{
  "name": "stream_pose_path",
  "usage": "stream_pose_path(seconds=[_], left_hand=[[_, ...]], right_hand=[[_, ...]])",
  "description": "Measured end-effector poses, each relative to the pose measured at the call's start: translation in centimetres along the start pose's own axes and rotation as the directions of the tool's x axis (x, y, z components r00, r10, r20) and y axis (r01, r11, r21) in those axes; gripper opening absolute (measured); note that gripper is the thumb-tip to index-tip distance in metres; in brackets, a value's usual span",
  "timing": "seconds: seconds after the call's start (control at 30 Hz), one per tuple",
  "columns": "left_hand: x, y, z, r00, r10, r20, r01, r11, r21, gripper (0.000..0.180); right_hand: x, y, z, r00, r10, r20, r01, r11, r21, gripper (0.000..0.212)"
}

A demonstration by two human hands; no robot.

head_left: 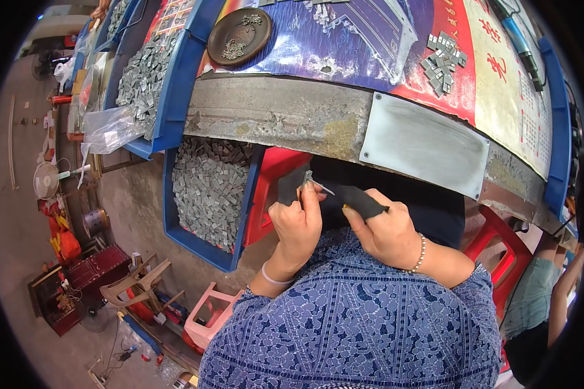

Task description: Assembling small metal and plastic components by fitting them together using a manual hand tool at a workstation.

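My left hand [296, 223] is closed in a pinch on a small grey metal piece [308, 176], just in front of the table edge. A dark grey flap of material [291, 187] stands up beside those fingers. My right hand [392, 233] is closed around a thin pointed metal tool [325, 188], whose tip reaches toward the metal piece. Another dark grey flap [365, 202] covers the fingers there and hides the tool's handle. Whether the tip touches the piece is too small to tell.
A blue bin [170, 211] full of grey metal pieces stands below the table edge, left of my hands. Another blue bin [178, 81] of such pieces sits above it. On the table are a brown round dish [266, 48], loose metal pieces [442, 65] and a screwed-down metal plate [425, 146].
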State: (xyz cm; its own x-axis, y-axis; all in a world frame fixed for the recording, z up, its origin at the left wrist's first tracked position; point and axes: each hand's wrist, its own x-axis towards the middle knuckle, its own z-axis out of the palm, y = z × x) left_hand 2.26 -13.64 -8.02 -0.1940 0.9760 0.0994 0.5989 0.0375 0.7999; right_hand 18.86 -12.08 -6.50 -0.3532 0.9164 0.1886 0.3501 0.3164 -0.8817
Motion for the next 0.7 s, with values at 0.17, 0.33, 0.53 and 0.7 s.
stream_pose_path(seconds=[0.17, 0.33, 0.53, 0.7], left_hand=[[0.0, 0.0, -0.1, 1.000, 0.021, 0.023, -0.023, 0.996, 0.084, 0.014], [0.5, 0.0, -0.2, 0.984, -0.179, 0.024, 0.180, 0.960, -0.213, 0.018], [0.9, -0.5, -1.4, 0.913, -0.306, 0.269, 0.408, 0.682, -0.608, 0.013], [0.8, -0.8, -1.7, 0.890, -0.310, 0.335, 0.456, 0.589, -0.667, 0.012]], right_hand=[[0.4, 1.0, 0.0, 0.999, -0.038, 0.026, 0.038, 0.999, 0.022, 0.031], [1.0, 0.8, 0.0, 0.996, -0.071, 0.049, 0.074, 0.996, -0.045, 0.025], [1.1, 0.9, -0.5, 0.998, 0.019, 0.061, -0.025, 0.995, 0.098, 0.025], [0.9, 0.9, -0.3, 0.998, -0.016, 0.054, 0.014, 0.999, 0.046, 0.026]])
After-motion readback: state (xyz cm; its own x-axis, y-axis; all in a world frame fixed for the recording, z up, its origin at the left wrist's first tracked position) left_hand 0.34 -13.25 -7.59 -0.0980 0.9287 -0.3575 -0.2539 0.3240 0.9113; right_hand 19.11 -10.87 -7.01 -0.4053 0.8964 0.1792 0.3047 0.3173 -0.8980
